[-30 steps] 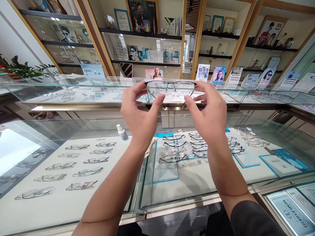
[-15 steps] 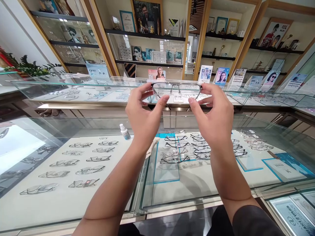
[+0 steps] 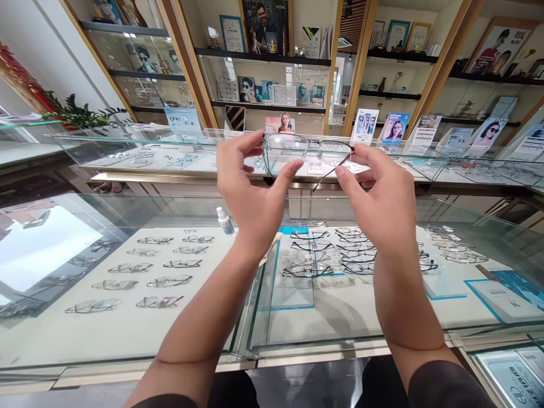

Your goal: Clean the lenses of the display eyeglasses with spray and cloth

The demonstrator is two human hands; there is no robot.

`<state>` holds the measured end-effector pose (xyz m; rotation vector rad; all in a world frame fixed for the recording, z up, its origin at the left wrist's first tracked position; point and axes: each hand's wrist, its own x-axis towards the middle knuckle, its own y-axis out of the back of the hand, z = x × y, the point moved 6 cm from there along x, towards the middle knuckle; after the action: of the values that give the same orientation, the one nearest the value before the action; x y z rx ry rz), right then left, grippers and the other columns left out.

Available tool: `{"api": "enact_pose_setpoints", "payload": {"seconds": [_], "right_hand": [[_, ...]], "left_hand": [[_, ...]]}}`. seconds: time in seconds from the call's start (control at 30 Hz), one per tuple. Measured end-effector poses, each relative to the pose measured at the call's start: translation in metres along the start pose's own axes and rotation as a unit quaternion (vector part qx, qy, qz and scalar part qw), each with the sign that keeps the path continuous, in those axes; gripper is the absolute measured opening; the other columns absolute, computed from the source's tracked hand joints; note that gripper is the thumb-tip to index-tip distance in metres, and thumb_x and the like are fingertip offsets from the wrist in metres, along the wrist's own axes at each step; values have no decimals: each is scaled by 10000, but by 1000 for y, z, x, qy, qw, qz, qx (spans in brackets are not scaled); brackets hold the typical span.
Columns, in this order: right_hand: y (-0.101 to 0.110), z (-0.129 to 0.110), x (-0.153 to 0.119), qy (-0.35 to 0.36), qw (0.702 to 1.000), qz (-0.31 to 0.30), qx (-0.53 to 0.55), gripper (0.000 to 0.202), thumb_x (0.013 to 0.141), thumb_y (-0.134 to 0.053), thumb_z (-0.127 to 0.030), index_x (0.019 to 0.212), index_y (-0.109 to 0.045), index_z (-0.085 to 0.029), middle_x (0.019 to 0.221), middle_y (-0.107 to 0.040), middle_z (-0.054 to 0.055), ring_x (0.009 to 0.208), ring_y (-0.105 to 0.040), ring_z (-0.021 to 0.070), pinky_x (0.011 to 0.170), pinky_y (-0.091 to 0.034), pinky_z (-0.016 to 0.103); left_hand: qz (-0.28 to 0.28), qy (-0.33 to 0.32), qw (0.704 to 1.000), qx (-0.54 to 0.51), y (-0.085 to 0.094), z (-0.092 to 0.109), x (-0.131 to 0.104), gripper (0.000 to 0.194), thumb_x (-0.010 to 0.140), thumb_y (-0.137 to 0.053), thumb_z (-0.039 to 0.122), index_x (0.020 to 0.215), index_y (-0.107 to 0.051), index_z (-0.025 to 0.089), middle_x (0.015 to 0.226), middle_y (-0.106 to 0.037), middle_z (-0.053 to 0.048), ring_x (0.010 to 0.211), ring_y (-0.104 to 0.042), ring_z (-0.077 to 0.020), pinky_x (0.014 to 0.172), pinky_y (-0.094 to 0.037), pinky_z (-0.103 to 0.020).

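Both my hands hold up a pair of eyeglasses with a dark upper rim and clear lenses, raised above the glass counter. At its left end my left hand grips the frame, index finger near the hinge and thumb below the lens. The fingers of my right hand are closed on the right end. One thin dark temple hangs down at a slant between the hands. Beneath them, inside the case, several dark-framed glasses lie in rows.
The near glass display case spans the front, with more eyeglasses in its left part. A small white spray bottle stands near its back. Behind runs a second glass counter with upright cards. Shelves line the wall.
The eyeglasses have turned and tilted a little, so the right temple shows more. Both hands have shifted slightly, and the whole view has swung somewhat to the left.
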<state>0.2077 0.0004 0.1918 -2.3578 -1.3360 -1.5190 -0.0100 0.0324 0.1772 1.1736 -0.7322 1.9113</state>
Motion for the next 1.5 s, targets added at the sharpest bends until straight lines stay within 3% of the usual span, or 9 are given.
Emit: {"api": "enact_pose_setpoints", "payload": {"seconds": [0.27, 0.6, 0.93, 1.5], "right_hand": [[0, 4, 0, -5, 1000, -15, 18, 447, 983, -669, -451, 1395, -693, -281, 1348, -781, 122, 938, -789, 298, 910, -623, 560], [2, 3, 1, -18, 1000, -1, 25, 413, 949, -741, -419, 1334, -722, -271, 1325, -798, 107, 865, -803, 281, 930, -636, 579], [5, 2, -3, 19, 998, 27, 60, 409, 992, -693, -448, 1381, -705, -325, 1401, -761, 95, 993, -814, 315, 962, -649, 622], [6, -4, -4, 38, 997, 37, 59, 407, 1023, -627, -437, 1405, -708, -321, 1394, -760, 83, 1129, -795, 338, 873, -697, 545]], "left_hand": [[21, -40, 998, 49, 3, 10, 0, 564, 852, -821, 645, 1257, -646, 294, 1241, -689, -77, 1083, -677, -270, 861, -531, -415], [-19, 16, 1000, 18, 0, 0, -1, 606, 857, -797, 667, 1330, -623, 332, 1386, -633, -96, 1257, -629, -317, 964, -526, -466], [-27, 25, 999, -25, -7, -18, 4, 621, 854, -818, 661, 1334, -640, 310, 1332, -671, -91, 1260, -679, -304, 996, -566, -455], [-25, 59, 997, -32, -9, -22, 2, 527, 884, -807, 622, 1290, -654, 322, 1305, -708, -85, 1172, -703, -262, 930, -576, -428]]}}
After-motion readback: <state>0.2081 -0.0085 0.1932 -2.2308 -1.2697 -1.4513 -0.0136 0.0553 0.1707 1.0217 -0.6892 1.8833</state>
